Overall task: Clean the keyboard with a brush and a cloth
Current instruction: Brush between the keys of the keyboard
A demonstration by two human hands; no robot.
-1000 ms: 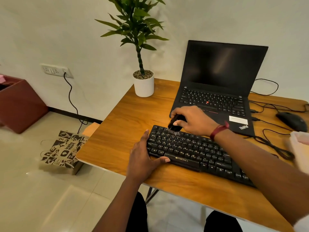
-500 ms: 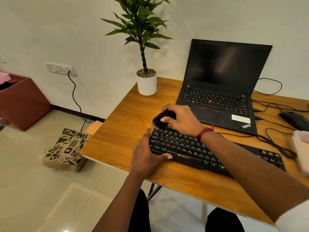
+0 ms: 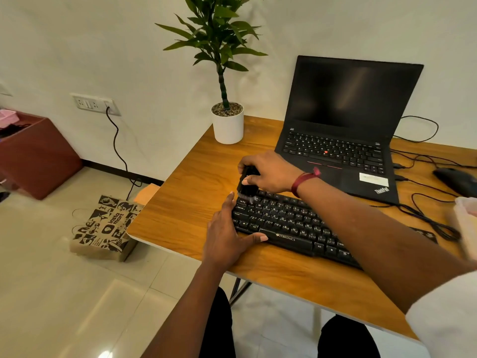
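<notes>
A black Zebronics keyboard (image 3: 289,226) lies on the wooden table (image 3: 185,210), near its front edge. My right hand (image 3: 271,173) grips a small black brush (image 3: 245,186) whose pale bristles touch the keyboard's top left corner. My left hand (image 3: 227,233) rests on the keyboard's left end, fingers straight along the side and thumb lying across its front edge. A pale folded cloth-like thing (image 3: 467,223) shows at the right edge, blurred.
An open black laptop (image 3: 346,130) stands behind the keyboard. A potted plant (image 3: 227,122) sits at the table's back left. A black mouse (image 3: 456,180) and tangled cables (image 3: 428,215) lie to the right. A paper bag (image 3: 103,228) sits on the floor, left.
My right hand moved the brush left along the keyboard's top row to the top left corner. My left hand stayed on the keyboard's left end. The view shifted a little.
</notes>
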